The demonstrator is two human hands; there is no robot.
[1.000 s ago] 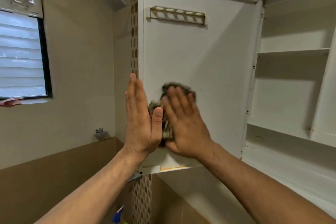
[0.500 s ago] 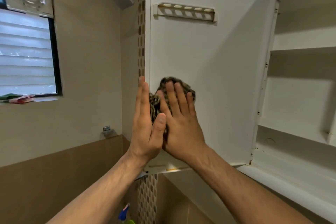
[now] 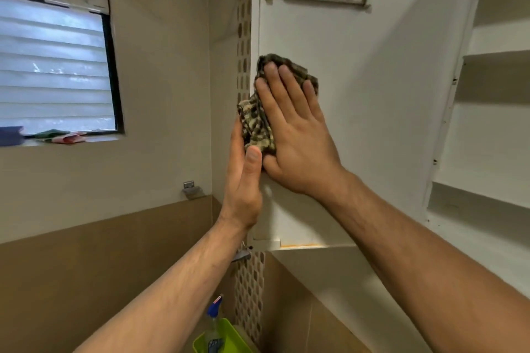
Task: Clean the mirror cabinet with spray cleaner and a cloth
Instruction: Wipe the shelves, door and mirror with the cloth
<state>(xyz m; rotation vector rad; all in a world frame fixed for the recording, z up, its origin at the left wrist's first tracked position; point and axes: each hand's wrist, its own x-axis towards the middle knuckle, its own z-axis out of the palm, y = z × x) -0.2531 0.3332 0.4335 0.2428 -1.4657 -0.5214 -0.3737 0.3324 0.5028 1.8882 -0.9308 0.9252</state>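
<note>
Now the fingers (image 3: 286, 86) of the right hand (image 3: 298, 135) lie straight, slightly spread, pressing the cloth (image 3: 255, 126) flat on the open door (image 3: 387, 123) at the frame's centre. The left hand (image 3: 243, 180), fingers straight and together, braces the door's edge, its thumb touching the cloth. Wiping the door's inner face seems the step in hand. The next move calls for sweeping onto unwiped areas with the door held steady. The spray bottle (image 3: 213, 318) stands at lower centre.
</note>
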